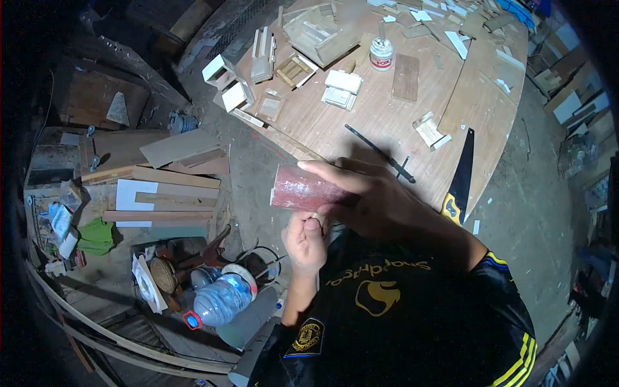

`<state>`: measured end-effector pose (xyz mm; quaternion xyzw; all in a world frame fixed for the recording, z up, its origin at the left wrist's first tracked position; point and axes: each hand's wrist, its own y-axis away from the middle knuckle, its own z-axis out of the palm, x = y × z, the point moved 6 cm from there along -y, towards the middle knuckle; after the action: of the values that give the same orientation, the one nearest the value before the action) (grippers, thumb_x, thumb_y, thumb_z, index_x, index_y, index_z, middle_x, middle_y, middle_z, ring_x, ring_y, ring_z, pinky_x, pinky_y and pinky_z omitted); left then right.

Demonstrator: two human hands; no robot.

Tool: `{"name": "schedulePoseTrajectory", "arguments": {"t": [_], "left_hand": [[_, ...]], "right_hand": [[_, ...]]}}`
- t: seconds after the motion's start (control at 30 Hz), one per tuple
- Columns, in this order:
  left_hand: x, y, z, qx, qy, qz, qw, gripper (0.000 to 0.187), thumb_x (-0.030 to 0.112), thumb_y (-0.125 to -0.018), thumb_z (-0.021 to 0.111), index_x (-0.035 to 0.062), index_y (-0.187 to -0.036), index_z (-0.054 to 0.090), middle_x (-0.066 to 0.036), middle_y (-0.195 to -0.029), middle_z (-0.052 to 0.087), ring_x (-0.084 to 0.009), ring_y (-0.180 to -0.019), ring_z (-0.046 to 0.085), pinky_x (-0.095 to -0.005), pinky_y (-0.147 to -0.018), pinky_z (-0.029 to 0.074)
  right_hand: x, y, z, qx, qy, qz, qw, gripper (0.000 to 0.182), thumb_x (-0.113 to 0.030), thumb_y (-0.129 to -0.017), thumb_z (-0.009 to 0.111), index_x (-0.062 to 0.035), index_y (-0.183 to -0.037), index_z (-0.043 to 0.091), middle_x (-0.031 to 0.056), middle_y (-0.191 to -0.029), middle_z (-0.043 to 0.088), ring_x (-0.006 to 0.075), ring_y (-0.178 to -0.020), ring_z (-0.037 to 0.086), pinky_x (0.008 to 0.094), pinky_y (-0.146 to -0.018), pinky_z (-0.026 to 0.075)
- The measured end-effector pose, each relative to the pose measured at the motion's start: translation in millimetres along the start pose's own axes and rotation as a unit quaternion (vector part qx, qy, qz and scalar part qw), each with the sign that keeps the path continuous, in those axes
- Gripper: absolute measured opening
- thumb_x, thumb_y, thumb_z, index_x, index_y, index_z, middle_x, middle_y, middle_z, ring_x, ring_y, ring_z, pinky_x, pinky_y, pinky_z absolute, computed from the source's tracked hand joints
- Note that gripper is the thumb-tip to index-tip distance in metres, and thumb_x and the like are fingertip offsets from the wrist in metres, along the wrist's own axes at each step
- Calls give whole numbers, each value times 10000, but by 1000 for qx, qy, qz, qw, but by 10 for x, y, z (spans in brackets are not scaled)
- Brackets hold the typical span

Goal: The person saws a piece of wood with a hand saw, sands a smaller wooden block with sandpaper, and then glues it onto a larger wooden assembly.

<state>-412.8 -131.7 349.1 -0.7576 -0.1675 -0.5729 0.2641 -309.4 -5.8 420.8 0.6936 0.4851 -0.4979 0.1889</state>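
My right hand [361, 184] grips a flat reddish block [303, 187] from its right end, with fingers along the top edge. The block's face is dusted with whitish patches and a pale strip shows at its left edge; it may be a sandpaper-covered block. Just under the block, my left hand [305, 242] is closed in a pinch near its lower edge. What sits between those fingertips is too small to make out. Both hands are in front of my body, by the near edge of the wooden table [374, 122].
On the table lie a bar clamp [380, 153], a handsaw [461, 174], a glue jar [381, 53], a brown wood piece [405, 77], small wooden boxes [342, 88] and scattered offcuts. Boards [167, 197] and a large plastic bottle [222, 300] lie at the left.
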Motion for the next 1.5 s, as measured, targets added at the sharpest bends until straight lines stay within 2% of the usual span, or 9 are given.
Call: {"name": "schedulePoseTrajectory", "arguments": {"t": [0.17, 0.33, 0.43, 0.77, 0.9, 1.13, 1.2, 1.37, 1.5], "left_hand": [[29, 4, -62, 36, 39, -16, 998, 524, 491, -969, 437, -22, -995, 540, -33, -710, 529, -85, -553, 441, -213, -501, 341], [-19, 13, -50, -11, -15, 4, 1000, 483, 462, -978, 432, -16, -1001, 496, -30, -665, 482, -94, -545, 420, -239, -501, 348], [18, 27, -116, 9, 56, 7, 998, 485, 481, -961, 459, -4, -957, 469, -39, -649, 470, -105, -519, 408, -241, -491, 346], [297, -87, -62, 15, -74, 37, 996, 389, 380, -959, 498, 14, -867, 593, -59, -652, 586, -119, -588, 550, -278, -560, 436], [9, -24, -172, 46, -24, 26, 998, 467, 459, -964, 471, 2, -926, 559, -25, -727, 528, -69, -602, 440, -229, -523, 362], [143, 54, -28, -26, -50, 72, 996, 410, 387, -976, 469, 7, -882, 589, -10, -610, 561, -95, -529, 501, -248, -509, 403], [27, 41, -65, -9, 210, -46, 977, 411, 428, -971, 472, 21, -932, 519, -25, -617, 478, -85, -507, 403, -239, -448, 316], [59, -46, 6, -68, 449, -146, 879, 383, 432, -966, 478, 54, -964, 422, -7, -615, 384, -86, -488, 325, -225, -419, 272], [103, -31, 28, -57, 316, -109, 941, 341, 454, -962, 473, 137, -1034, 372, -3, -590, 335, -94, -460, 309, -208, -374, 261]], "right_hand": [[54, 70, 67, 47, -40, -48, 997, 619, -140, -795, 705, -70, -1353, 447, 173, -1079, 613, 310, -967, 611, 407, -862, 482], [131, -59, 96, 50, 3, -70, 996, 613, -262, -835, 680, -58, -1358, 433, 154, -859, 611, 297, -788, 637, 395, -724, 514], [155, -111, -49, 68, -57, -29, 996, 583, -161, -813, 719, -16, -1323, 478, 184, -1163, 604, 292, -1043, 621, 378, -847, 510], [-143, -56, 46, 40, -31, -39, 998, 617, -82, -781, 723, -65, -1342, 466, 175, -1078, 620, 296, -964, 638, 386, -795, 527], [-145, -28, 43, 20, 13, -19, 1000, 589, -89, -796, 696, -57, -1338, 468, 143, -940, 606, 275, -832, 629, 368, -715, 505], [-58, -61, 11, 36, 33, -56, 997, 597, -83, -802, 698, -25, -1344, 454, 140, -1013, 612, 242, -917, 636, 307, -803, 514], [88, -86, -94, 63, -202, 61, 976, 612, -132, -811, 714, -19, -1350, 446, 141, -1091, 617, 221, -1006, 624, 313, -877, 502], [99, 14, -124, 103, -80, -10, 991, 621, -218, -840, 702, 45, -1336, 437, 214, -1257, 557, 272, -1174, 544, 365, -992, 419], [163, 99, -111, 138, -80, -11, 987, 625, -236, -842, 696, 47, -1334, 435, 221, -1275, 541, 285, -1183, 538, 371, -982, 422]]}}
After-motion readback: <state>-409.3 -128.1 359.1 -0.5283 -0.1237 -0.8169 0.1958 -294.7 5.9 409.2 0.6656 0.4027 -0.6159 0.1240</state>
